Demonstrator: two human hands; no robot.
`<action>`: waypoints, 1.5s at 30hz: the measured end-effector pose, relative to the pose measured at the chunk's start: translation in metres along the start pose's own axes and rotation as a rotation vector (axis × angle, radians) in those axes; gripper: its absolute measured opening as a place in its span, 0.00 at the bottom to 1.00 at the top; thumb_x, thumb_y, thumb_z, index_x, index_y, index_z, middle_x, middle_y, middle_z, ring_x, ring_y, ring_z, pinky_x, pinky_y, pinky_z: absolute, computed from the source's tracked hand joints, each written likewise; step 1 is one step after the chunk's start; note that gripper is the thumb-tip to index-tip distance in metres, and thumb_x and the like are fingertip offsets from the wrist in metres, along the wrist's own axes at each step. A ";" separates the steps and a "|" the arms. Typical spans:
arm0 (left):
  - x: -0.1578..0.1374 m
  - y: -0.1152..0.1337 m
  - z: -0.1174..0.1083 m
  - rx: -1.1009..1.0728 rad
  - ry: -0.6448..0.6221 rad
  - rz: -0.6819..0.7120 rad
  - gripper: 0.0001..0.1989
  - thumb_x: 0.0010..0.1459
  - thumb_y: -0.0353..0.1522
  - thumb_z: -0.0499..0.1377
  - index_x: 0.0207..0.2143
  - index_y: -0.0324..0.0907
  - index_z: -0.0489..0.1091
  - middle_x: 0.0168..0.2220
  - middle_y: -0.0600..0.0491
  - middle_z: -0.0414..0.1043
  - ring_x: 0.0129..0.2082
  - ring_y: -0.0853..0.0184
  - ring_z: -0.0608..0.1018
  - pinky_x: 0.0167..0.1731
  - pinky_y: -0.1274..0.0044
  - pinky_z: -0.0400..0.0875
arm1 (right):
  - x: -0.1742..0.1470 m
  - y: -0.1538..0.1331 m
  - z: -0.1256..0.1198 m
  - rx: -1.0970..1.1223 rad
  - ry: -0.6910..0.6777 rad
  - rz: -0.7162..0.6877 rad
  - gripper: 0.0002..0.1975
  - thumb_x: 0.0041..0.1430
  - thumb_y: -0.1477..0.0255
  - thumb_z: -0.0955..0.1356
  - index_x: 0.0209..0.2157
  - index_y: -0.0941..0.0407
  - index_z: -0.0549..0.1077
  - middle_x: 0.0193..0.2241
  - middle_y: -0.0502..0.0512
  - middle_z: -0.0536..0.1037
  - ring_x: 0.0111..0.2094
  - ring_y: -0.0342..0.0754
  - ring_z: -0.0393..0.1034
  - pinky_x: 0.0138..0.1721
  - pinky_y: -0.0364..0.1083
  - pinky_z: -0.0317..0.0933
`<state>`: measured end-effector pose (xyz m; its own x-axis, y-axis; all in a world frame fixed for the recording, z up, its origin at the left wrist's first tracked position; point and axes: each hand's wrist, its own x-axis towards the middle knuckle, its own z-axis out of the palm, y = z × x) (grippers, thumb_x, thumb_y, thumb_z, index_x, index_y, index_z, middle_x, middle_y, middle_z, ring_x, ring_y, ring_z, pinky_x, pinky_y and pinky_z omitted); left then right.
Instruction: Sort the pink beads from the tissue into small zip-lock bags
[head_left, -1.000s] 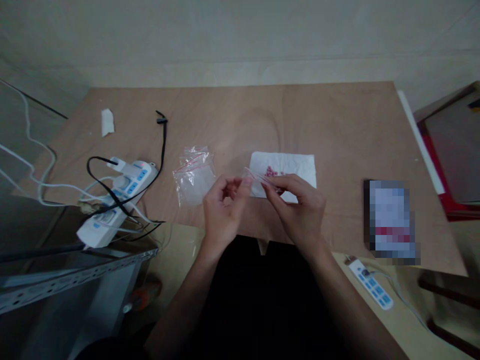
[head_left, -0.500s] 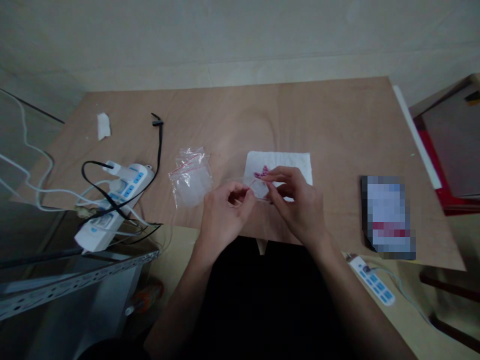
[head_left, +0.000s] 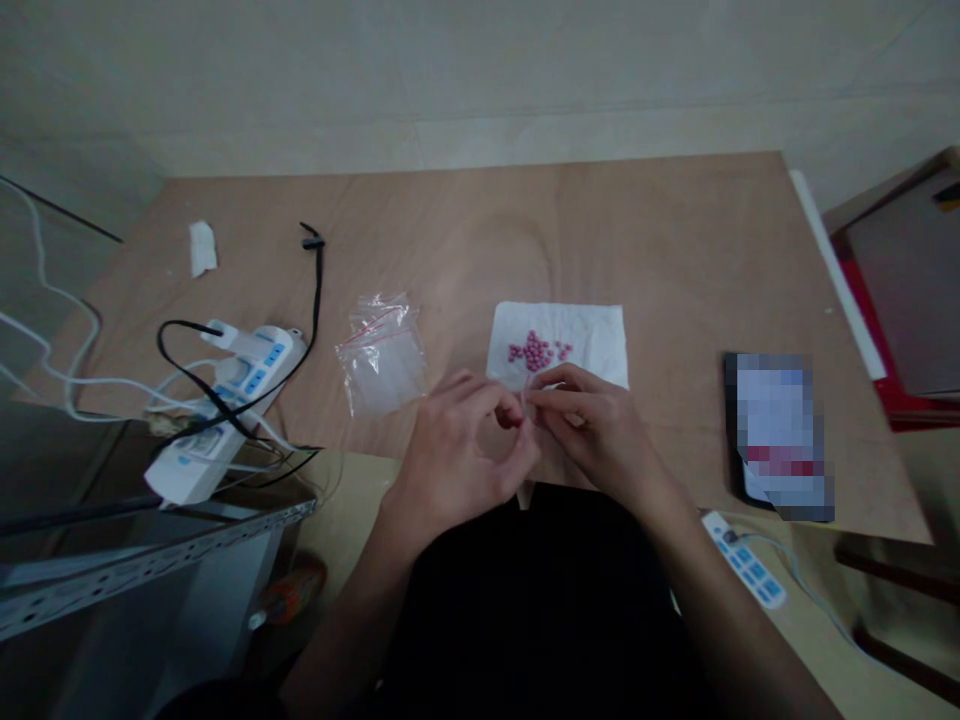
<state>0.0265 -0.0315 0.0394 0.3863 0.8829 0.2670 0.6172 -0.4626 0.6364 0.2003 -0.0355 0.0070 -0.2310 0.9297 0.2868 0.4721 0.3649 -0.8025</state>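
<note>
Between my two hands is a small clear zip bag (head_left: 526, 388), seen nearly edge-on and mostly covered by fingers. My left hand (head_left: 474, 440) pinches it from the left, with thumb and forefinger curled together. From the other side my right hand (head_left: 589, 420) grips it between thumb and fingertips. Just beyond the fingers, several small pink pills (head_left: 535, 351) lie in a loose heap on a white paper sheet (head_left: 596, 335). A pile of clear zip bags with red seal lines (head_left: 384, 355) rests on the table left of my left hand.
On the wooden table (head_left: 660, 250), a white power strip (head_left: 255, 375) with tangled cables sits at left. A phone (head_left: 780, 440) lies near the right edge. A paper scrap (head_left: 202, 249) is at the far left. Another power strip (head_left: 744, 560) lies below the table edge.
Both hands have come closer to me and together, off the paper sheet, so more of the pink pills show. The bag has turned from flat to nearly edge-on.
</note>
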 end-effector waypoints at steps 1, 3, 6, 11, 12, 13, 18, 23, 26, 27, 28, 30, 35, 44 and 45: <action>-0.001 -0.001 -0.002 0.023 -0.011 0.062 0.06 0.51 0.32 0.61 0.34 0.45 0.69 0.34 0.51 0.75 0.37 0.61 0.77 0.41 0.68 0.72 | 0.000 -0.001 0.000 0.004 -0.023 0.018 0.10 0.59 0.76 0.65 0.34 0.53 0.80 0.33 0.54 0.78 0.31 0.44 0.73 0.31 0.43 0.68; -0.002 -0.003 -0.003 0.070 -0.075 0.153 0.27 0.48 0.38 0.66 0.50 0.43 0.65 0.49 0.44 0.72 0.51 0.53 0.73 0.52 0.61 0.68 | -0.001 -0.004 0.001 0.015 -0.078 0.063 0.06 0.56 0.74 0.69 0.34 0.54 0.79 0.30 0.52 0.77 0.27 0.43 0.71 0.28 0.42 0.65; -0.002 -0.009 0.003 0.105 -0.228 0.184 0.39 0.49 0.41 0.67 0.60 0.42 0.55 0.58 0.41 0.65 0.58 0.51 0.68 0.58 0.59 0.63 | -0.001 -0.012 0.003 0.034 -0.141 0.088 0.02 0.51 0.75 0.71 0.30 0.55 0.76 0.28 0.49 0.74 0.26 0.41 0.67 0.26 0.41 0.62; -0.002 -0.019 0.015 0.045 -0.263 0.008 0.13 0.57 0.31 0.61 0.45 0.42 0.64 0.41 0.49 0.74 0.41 0.61 0.78 0.41 0.69 0.74 | -0.001 -0.006 -0.001 0.110 -0.065 0.050 0.03 0.55 0.70 0.72 0.31 0.55 0.77 0.29 0.50 0.70 0.27 0.41 0.65 0.27 0.42 0.63; -0.002 -0.021 0.015 0.021 -0.218 -0.026 0.12 0.57 0.31 0.62 0.42 0.43 0.64 0.38 0.51 0.74 0.37 0.63 0.78 0.38 0.71 0.74 | 0.000 0.002 -0.005 0.109 -0.007 0.059 0.04 0.57 0.69 0.71 0.33 0.54 0.77 0.31 0.51 0.70 0.29 0.42 0.66 0.28 0.42 0.64; -0.003 -0.023 0.015 0.004 -0.174 -0.048 0.12 0.57 0.33 0.63 0.41 0.43 0.64 0.36 0.53 0.73 0.35 0.65 0.77 0.36 0.73 0.73 | 0.002 0.012 -0.009 0.081 0.048 0.077 0.05 0.58 0.69 0.70 0.36 0.54 0.78 0.32 0.52 0.71 0.30 0.43 0.67 0.29 0.43 0.65; -0.004 -0.031 0.014 0.002 -0.091 -0.055 0.16 0.55 0.35 0.66 0.41 0.43 0.63 0.34 0.55 0.70 0.34 0.67 0.76 0.36 0.74 0.73 | 0.021 0.079 -0.024 -0.256 0.045 0.098 0.15 0.55 0.75 0.69 0.45 0.55 0.78 0.42 0.60 0.75 0.35 0.49 0.72 0.38 0.52 0.70; -0.005 -0.033 0.016 0.000 -0.138 -0.062 0.17 0.55 0.35 0.65 0.44 0.42 0.64 0.35 0.53 0.71 0.35 0.66 0.76 0.37 0.73 0.73 | 0.036 0.102 -0.023 -0.373 -0.112 0.037 0.10 0.56 0.74 0.68 0.39 0.57 0.81 0.37 0.61 0.78 0.36 0.53 0.74 0.40 0.53 0.71; -0.005 -0.034 0.015 0.001 -0.148 -0.066 0.17 0.56 0.35 0.65 0.44 0.42 0.64 0.36 0.53 0.71 0.36 0.66 0.76 0.38 0.72 0.73 | 0.038 0.094 -0.023 -0.448 -0.149 0.064 0.11 0.60 0.74 0.66 0.38 0.58 0.81 0.37 0.62 0.79 0.37 0.53 0.75 0.41 0.52 0.70; -0.005 -0.035 0.015 0.004 -0.148 -0.067 0.17 0.56 0.35 0.65 0.44 0.42 0.64 0.37 0.53 0.71 0.36 0.65 0.76 0.39 0.72 0.73 | 0.038 0.090 -0.023 -0.475 -0.161 0.076 0.12 0.61 0.74 0.65 0.39 0.58 0.81 0.38 0.63 0.79 0.37 0.54 0.75 0.42 0.52 0.70; -0.005 -0.036 0.014 0.007 -0.149 -0.066 0.17 0.56 0.35 0.65 0.44 0.42 0.64 0.37 0.52 0.71 0.37 0.65 0.76 0.39 0.71 0.73 | 0.037 0.087 -0.024 -0.501 -0.176 0.086 0.13 0.62 0.74 0.64 0.40 0.59 0.81 0.39 0.64 0.79 0.38 0.54 0.75 0.42 0.52 0.70; -0.005 -0.037 0.013 0.012 -0.150 -0.059 0.16 0.56 0.35 0.65 0.44 0.42 0.65 0.37 0.52 0.72 0.37 0.65 0.76 0.39 0.71 0.73 | 0.037 0.084 -0.026 -0.548 -0.206 0.089 0.14 0.64 0.74 0.62 0.41 0.59 0.80 0.41 0.65 0.79 0.39 0.55 0.75 0.43 0.51 0.69; -0.006 -0.038 0.012 0.005 -0.151 -0.047 0.16 0.55 0.35 0.66 0.43 0.41 0.65 0.39 0.51 0.73 0.39 0.64 0.76 0.41 0.71 0.73 | 0.044 0.088 -0.029 -0.676 -0.283 0.057 0.12 0.63 0.74 0.63 0.38 0.59 0.79 0.37 0.64 0.79 0.35 0.54 0.75 0.37 0.49 0.67; -0.001 -0.039 0.018 -0.114 -0.001 -0.049 0.17 0.53 0.34 0.67 0.41 0.41 0.65 0.35 0.54 0.72 0.34 0.68 0.76 0.36 0.75 0.73 | 0.060 0.085 -0.040 -0.580 -0.231 0.100 0.09 0.59 0.78 0.66 0.33 0.58 0.80 0.34 0.62 0.81 0.34 0.52 0.76 0.36 0.48 0.66; 0.001 -0.040 0.020 -0.137 0.030 -0.052 0.17 0.52 0.34 0.68 0.40 0.41 0.65 0.34 0.54 0.72 0.33 0.69 0.76 0.35 0.76 0.72 | 0.059 0.076 -0.043 -0.539 -0.189 0.109 0.08 0.59 0.77 0.67 0.32 0.58 0.80 0.33 0.60 0.82 0.33 0.51 0.76 0.35 0.48 0.67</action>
<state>0.0162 -0.0144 -0.0004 0.3341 0.9084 0.2516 0.5358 -0.4026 0.7421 0.2590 0.0495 -0.0147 -0.2814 0.9563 0.0798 0.8568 0.2878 -0.4278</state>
